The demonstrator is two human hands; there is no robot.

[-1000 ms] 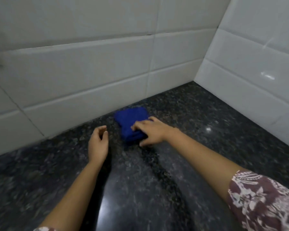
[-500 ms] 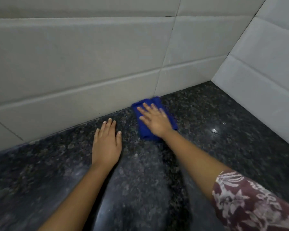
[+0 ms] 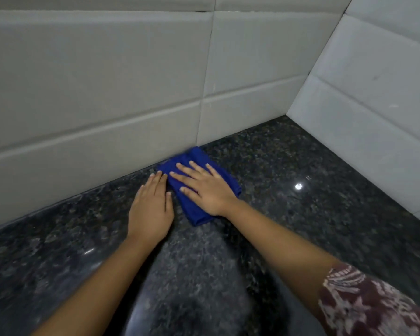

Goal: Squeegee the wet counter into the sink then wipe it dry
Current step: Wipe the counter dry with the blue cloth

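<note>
tile (image 3: 95, 93) runs along the back on the left and meets the dark speckled bench (image 3: 58, 238). the left hand (image 3: 150, 209) lies flat on bare stone, fingers (image 3: 155, 181) straight and together, holding nothing, just beside the blue cloth (image 3: 195, 215). the cloth, folded into a thick pad, sits on the bench close against the foot of the back wall, and the right hand (image 3: 207, 192) presses on it with fingers (image 3: 188, 168) spread and straight, not curled round it. further right a glint (image 3: 298, 186) shows on the stone, the side wall (image 3: 374, 105) closes the corner, and a patterned sleeve (image 3: 374, 309) fills the lower right. this looks like the drying part of the task. the risk, as i judge it, is that a flat palm can slide over the folded pad instead of carrying it, so the pad bunches or opens and leaves streaks; the joint under the wall and the far corner could be missed, since a thick fold seats poorly there. the left hand on the stone may leave prints. as for containers, none shows: the sink is out of view, and so is the squeegee.
</note>
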